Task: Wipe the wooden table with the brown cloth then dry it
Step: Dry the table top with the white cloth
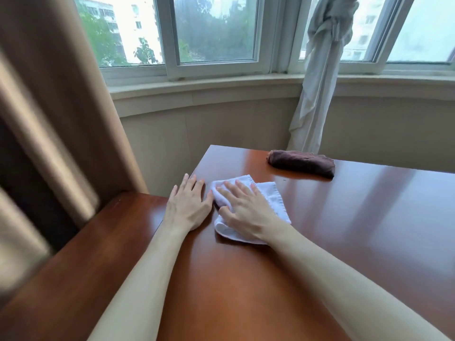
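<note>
Polished reddish-brown wood is filling the near field: the glossy wooden table (pixel 246 279) is carrying both bare forearms toward its far left corner. Beyond the forearms, the left hand (pixel 188 205) is resting palm-down on the bare wood near the left edge, fingers straight and slightly spread, gripping nothing. Just beside it, the right hand (pixel 246 210) is pressing flat on the folded white terry cloth (pixel 270 200), fingers extended and slightly apart on top of the fabric, not curled round it. By this arrangement, the drying stage is judged to be in progress. Farther back, the rolled dark brown cloth (pixel 301 163) is lying unattended near the far edge of the table, well apart from both hands. Behind it, a knotted pale grey curtain (pixel 320 70) is hanging before the white-framed window (pixel 214 65), and a beige drape (pixel 49 107) is standing at the left. Risks: because the palm is only pressing, the white cloth may be bunching or slipping out under a fast stroke, leaving streaks; a wide sweep may be pushing the brown cloth off the far edge; if that cloth is damp, it may be re-wetting the wood beneath it. Count: two hands, two cloths, one table.
</note>
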